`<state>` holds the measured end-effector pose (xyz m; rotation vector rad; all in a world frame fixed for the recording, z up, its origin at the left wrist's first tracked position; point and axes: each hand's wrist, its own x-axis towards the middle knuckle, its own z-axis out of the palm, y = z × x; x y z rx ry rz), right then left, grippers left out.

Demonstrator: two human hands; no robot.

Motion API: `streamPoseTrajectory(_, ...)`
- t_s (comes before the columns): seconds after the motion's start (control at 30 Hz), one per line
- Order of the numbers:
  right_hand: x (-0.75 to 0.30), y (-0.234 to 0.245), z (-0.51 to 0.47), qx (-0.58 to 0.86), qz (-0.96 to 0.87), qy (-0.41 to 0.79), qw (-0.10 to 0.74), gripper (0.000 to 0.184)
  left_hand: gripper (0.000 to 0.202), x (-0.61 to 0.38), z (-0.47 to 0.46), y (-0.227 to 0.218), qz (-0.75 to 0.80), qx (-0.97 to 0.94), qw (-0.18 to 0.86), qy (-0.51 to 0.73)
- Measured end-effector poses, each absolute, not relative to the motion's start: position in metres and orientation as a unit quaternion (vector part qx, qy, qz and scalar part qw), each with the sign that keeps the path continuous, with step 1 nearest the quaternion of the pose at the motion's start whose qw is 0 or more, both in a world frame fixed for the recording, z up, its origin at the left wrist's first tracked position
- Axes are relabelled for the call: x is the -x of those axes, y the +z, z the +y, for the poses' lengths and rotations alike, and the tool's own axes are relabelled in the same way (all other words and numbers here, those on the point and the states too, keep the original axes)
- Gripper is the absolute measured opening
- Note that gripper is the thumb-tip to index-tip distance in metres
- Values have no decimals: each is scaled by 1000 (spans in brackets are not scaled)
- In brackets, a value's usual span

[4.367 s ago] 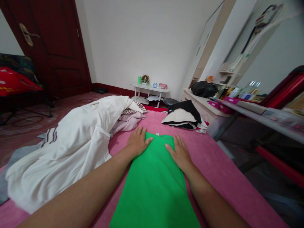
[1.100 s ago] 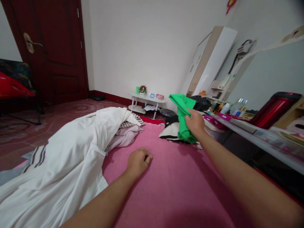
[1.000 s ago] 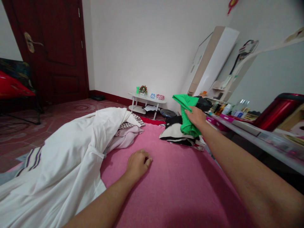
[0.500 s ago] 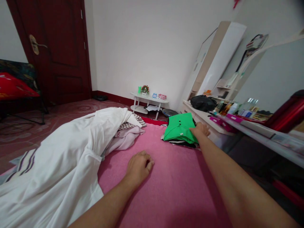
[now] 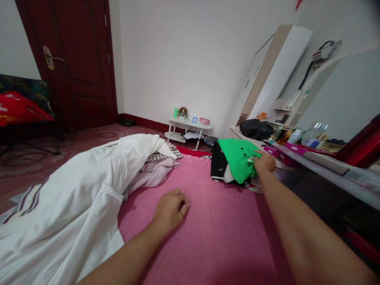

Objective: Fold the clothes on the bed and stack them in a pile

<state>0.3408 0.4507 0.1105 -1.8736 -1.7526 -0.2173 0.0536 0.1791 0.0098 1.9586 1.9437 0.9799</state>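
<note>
My right hand (image 5: 265, 162) reaches far right over the pink bed cover (image 5: 213, 233). It grips the right edge of a folded green garment (image 5: 239, 158), which lies on top of a stack of black and white folded clothes (image 5: 219, 166). The stack looks tipped up on its right side. My left hand (image 5: 171, 206) rests on the pink cover in the middle, fingers loosely curled with nothing in them. It lies just right of a big heap of white laundry (image 5: 86, 194).
Striped and pale pink garments (image 5: 162, 162) stick out of the white heap. A small white table (image 5: 189, 122) stands by the far wall. A dresser with a black bag (image 5: 255, 128) and bottles runs along the right. A dark red door (image 5: 77, 63) is at the back left.
The green garment lay flat under both hands. My right hand lifted it folded, carried it right and set it on the stack. It now grips the stack's edge, which has tipped up. The left hand stayed.
</note>
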Motion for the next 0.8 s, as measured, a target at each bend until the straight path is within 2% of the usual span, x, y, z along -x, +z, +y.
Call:
streamPoseTrajectory(0.13, -359, 84, 439, 762, -606, -69, 219, 39, 12, -55, 181, 9, 659, -669, 105, 327)
streamPoseTrajectory(0.23, -355, 86, 436, 756, -614, -108, 198, 36, 10, -56, 181, 9, 660, -670, 97, 326)
streamPoseTrajectory(0.37, -334, 98, 438, 652, -714, -168, 193, 45, 9, -56, 180, 10, 654, -679, 89, 321)
streamPoseTrajectory(0.47, -316, 84, 438, 591, -790, -131, 98, 53, 9, -56, 180, 9, 653, -682, 90, 317)
streamPoseTrajectory(0.53, -307, 70, 439, 606, -788, -100, 47, 63, 10, -56, 180, 8, 656, -680, 94, 314)
streamPoseTrajectory(0.6, -302, 62, 442, 627, -774, -86, 30, 69, 11, -56, 180, 7, 660, -676, 101, 312)
streamPoseTrajectory(0.73, -295, 64, 439, 645, -762, -64, -5, 73, 11, -55, 179, 9, 662, -671, 108, 316)
streamPoseTrajectory(0.8, -288, 62, 426, 651, -756, -76, 8, 72, 10, -54, 179, 11, 659, -672, 108, 322)
